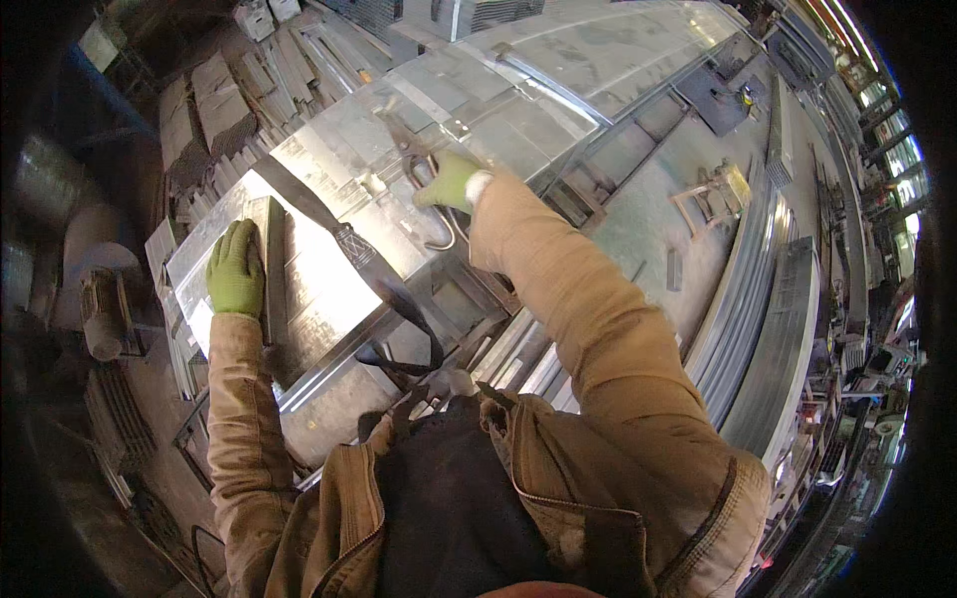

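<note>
My left hand, in a green glove, lies stretched out at the left end of the shiny sheet metal. Its fingers rest along a dark metal bar that sits on the sheet, and are not wrapped round it. In my right hand, also gloved in green, is a pair of tin snips. Their looped handles are in the grip and the blades point to the far left, over the metal. Between my hands a dark strap runs across the sheet, and its near end hangs in a loop over the edge.
More sheet metal stretches away to the far right. Long metal profiles lie in a stack at my right, near a small yellow-topped stand. Flat bundles and long strips fill the far left. A rounded motor-like part is at left.
</note>
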Tool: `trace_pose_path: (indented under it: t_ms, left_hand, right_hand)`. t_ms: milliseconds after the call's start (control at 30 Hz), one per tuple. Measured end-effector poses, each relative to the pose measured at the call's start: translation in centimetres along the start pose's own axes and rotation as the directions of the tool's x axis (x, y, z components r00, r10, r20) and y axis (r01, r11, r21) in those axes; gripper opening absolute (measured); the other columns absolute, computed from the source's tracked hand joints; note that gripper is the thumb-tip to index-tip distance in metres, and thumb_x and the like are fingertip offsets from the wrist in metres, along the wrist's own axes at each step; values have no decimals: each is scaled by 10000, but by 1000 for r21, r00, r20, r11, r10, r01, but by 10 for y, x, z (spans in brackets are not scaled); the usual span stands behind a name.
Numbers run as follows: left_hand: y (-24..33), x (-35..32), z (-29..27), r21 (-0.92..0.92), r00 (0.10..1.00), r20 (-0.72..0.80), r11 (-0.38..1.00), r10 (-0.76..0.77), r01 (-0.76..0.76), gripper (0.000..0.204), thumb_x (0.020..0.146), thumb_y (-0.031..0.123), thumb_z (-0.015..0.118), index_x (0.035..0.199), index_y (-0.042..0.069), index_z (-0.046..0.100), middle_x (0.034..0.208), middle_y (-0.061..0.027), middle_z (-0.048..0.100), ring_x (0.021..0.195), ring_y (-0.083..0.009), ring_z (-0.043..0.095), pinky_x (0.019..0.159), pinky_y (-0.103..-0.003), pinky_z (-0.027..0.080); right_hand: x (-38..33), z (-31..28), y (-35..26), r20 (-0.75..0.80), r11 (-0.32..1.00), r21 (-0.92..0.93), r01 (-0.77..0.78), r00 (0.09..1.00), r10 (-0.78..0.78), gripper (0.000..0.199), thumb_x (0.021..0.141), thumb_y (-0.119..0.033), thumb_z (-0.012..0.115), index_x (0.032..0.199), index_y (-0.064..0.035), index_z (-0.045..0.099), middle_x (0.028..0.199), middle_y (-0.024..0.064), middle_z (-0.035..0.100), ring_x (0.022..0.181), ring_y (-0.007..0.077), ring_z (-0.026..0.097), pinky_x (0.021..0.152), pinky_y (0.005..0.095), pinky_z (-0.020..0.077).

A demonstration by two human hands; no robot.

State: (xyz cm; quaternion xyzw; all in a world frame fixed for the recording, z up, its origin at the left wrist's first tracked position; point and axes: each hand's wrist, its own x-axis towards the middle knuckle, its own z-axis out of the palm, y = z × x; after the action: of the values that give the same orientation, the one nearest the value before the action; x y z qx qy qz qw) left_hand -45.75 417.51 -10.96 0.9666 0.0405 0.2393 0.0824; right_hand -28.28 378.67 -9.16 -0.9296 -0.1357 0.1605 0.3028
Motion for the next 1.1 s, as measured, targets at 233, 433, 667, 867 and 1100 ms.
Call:
trace_pose_path:
  t_ms: [233, 433, 667, 867, 1100]
  left_hand:
    - [2, -5, 5, 42, 990, -121, 997, 74, -69, 337, 1047, 232, 575, 1367, 205, 680, 1405, -91, 686, 1303, -389, 618, 1117, -498, 469]
    - [8, 18, -21, 131, 982, 40, 974, 183, -187, 301, 1024, 273, 603, 1289, 171, 700, 1316, -102, 722, 1232, -363, 660, 1054, -479, 505]
    - [7, 64, -62, -80, 838, 490, 970, 240, -231, 388, 907, 451, 748, 1142, 142, 723, 1025, -128, 772, 963, -370, 740, 854, -475, 584]
    - [18, 98, -75, -76, 754, 617, 971, 224, -226, 437, 956, 517, 701, 1118, 112, 735, 954, -119, 799, 923, -328, 769, 840, -433, 594]
    - [67, 50, -64, -836, 862, 368, 531, 350, 141, 667, 974, 514, 695, 1450, 61, 583, 1186, -262, 709, 1068, -411, 713, 937, -472, 562]
  right_hand:
    - [-54, 14, 19, 100, 657, 745, -116, 993, 62, 468, 841, -159, 753, 1276, -19, 647, 969, 109, 716, 889, 218, 684, 772, 346, 559]
    - [-103, 33, 17, -216, 577, 812, 87, 963, 160, 450, 919, -167, 705, 1336, -18, 625, 1005, 62, 695, 876, 152, 644, 759, 316, 534]
    - [-118, 50, 1, -305, 586, 802, 116, 923, 236, 513, 960, -138, 679, 1459, -105, 567, 1187, 39, 698, 997, 149, 637, 835, 309, 547]
    - [-164, 20, -75, -132, 27, 991, 131, 923, 361, 495, 973, -19, 622, 1453, -102, 536, 1294, 171, 683, 1093, 369, 717, 865, 472, 628]
    - [-127, 86, -170, 133, -282, 954, -99, 986, 102, 490, 976, 17, 544, 1459, -30, 483, 1331, 199, 616, 1195, 388, 659, 1022, 530, 581]
